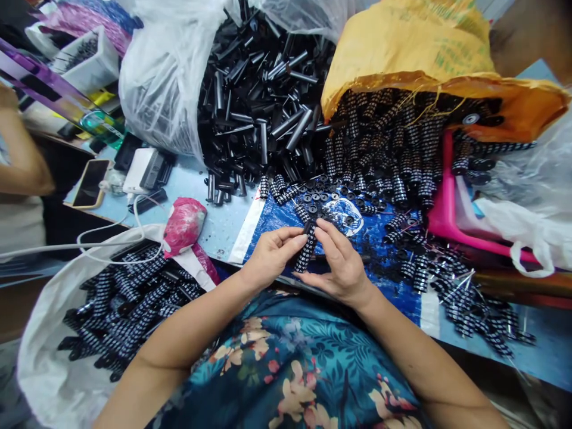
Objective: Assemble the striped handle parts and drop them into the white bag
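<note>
A black cylinder with rows of white marks [305,253] is held between my two hands, tilted, near the table's front edge. My left hand [273,253] pinches its upper left side with thumb and fingers. My right hand [342,262] has its fingertips at the top end and its thumb at the bottom end. Just beyond lie small black discs [316,195] and more patterned cylinders [397,167] on a blue plastic sheet [268,223].
Smooth black tubes [263,140] pile up beside a clear plastic bag [163,89]. A yellow sack [402,42] and pink basket [442,202] stand right. At left are a white sack [40,357] of patterned cylinders, a cable, a phone [92,183] and another person's arm [22,149].
</note>
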A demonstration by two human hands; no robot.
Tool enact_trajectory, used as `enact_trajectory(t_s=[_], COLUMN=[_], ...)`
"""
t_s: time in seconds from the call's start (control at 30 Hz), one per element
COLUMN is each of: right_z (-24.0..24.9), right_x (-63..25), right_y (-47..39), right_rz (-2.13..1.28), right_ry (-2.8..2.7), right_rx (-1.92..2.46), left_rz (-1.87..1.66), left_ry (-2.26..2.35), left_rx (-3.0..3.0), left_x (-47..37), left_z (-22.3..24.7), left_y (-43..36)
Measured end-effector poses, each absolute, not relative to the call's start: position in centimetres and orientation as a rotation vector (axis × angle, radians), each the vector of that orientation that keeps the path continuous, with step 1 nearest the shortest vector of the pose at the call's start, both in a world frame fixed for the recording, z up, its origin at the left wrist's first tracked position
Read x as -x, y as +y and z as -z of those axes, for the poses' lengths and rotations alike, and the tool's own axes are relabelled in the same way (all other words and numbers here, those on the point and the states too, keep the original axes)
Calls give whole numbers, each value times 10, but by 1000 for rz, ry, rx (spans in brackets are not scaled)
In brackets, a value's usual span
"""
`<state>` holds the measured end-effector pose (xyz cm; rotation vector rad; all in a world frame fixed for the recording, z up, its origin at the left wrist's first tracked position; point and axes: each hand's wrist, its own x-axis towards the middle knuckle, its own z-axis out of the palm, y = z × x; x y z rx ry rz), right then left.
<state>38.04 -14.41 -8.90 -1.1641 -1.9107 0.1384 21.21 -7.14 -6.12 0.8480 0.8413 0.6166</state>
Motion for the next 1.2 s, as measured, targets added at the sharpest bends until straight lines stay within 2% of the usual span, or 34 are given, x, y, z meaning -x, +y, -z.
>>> enact_trajectory(t_s=[0.2, 0.4, 0.53, 0.67, 0.8, 1.0, 1.1, 1.2], right_z=[104, 117, 109, 99, 96, 92, 99, 101], right_x=[-377, -384, -387, -383, -375, -359, -350, -354], right_y=[-142, -158, -157, -136, -124, -135, -137, -141], right_rz=[-207, -220, -157, -77, -104, -154, -208, -263], right_ry=[-1920, -2165, -1998, -1909, -2108, -2085, -2298, -2288], right_rx=[1196, 1417, 1437, 1431, 1545, 1148, 1151, 1116], left_rz=[-513, -778, -496, -287, -243, -122, -69, -33], left_ry=[843, 1107, 1126, 1068, 1076, 1039, 1056, 1116], left_rx=[-677, -1476, -1933, -1932, -1870, -1874, -1891, -1972], left_x=[-202, -159, -135, -137, -144, -147, -155, -158], left_z=[77, 94, 99, 98, 97, 96, 97, 91], left_y=[-70, -35, -9, -3, -2, 11, 12, 9])
